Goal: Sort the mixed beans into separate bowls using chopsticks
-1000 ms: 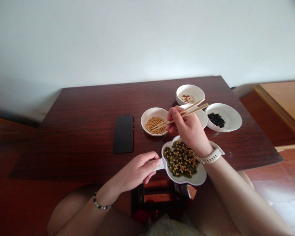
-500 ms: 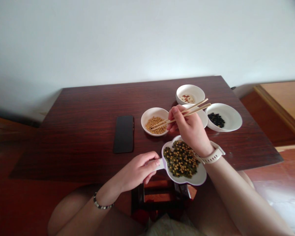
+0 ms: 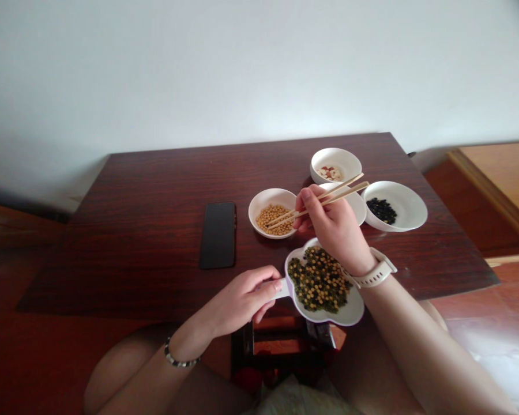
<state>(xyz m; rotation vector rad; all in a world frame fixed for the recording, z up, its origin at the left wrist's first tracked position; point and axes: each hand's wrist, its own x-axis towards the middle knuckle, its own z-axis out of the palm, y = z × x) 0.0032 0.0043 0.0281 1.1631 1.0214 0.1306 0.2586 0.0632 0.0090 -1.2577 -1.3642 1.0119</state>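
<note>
My left hand is closed around the handle of a white flower-shaped dish at the table's front edge. In it lie mixed beans, yellow, black and green. My right hand grips a pair of wooden chopsticks, whose tips reach into a small white bowl of yellow soybeans. Whether a bean sits between the tips is too small to tell. Another white bowl stands partly hidden behind my right hand.
A white bowl of black beans stands at the right. Farther back is a bowl with pale and reddish nuts. A black phone lies left of the soybeans on the dark wooden table. A wall rises behind.
Almost nothing differs. The chopsticks have shifted very slightly, their tips still over the soybeans. My left hand keeps its hold on the dish handle.
</note>
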